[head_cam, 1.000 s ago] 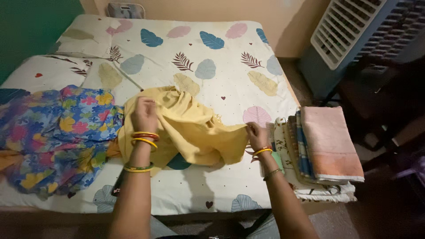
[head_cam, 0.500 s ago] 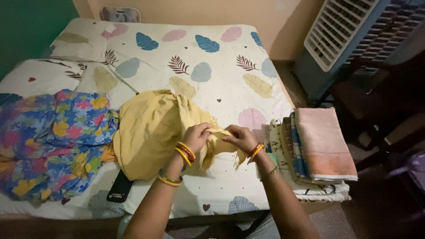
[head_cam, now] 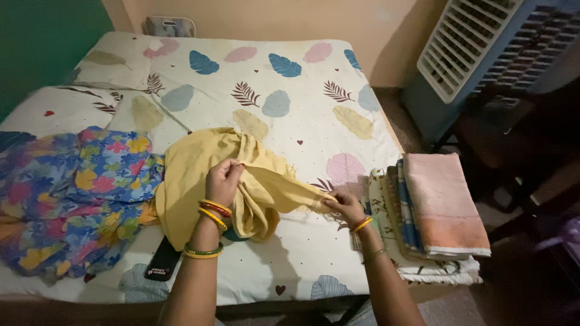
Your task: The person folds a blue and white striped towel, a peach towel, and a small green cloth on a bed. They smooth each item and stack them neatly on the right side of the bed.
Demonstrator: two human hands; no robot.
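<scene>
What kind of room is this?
Most likely a bedroom at home. There is a bed with a leaf-patterned sheet, a stack of folded cloths at its right edge, and an air cooler against the wall. Both the left hand and right hand hold a yellow cloth.

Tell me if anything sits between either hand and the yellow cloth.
Nothing visible does. The left hand and right hand both already grip the yellow cloth, which is pulled taut between them above the bed.
</scene>
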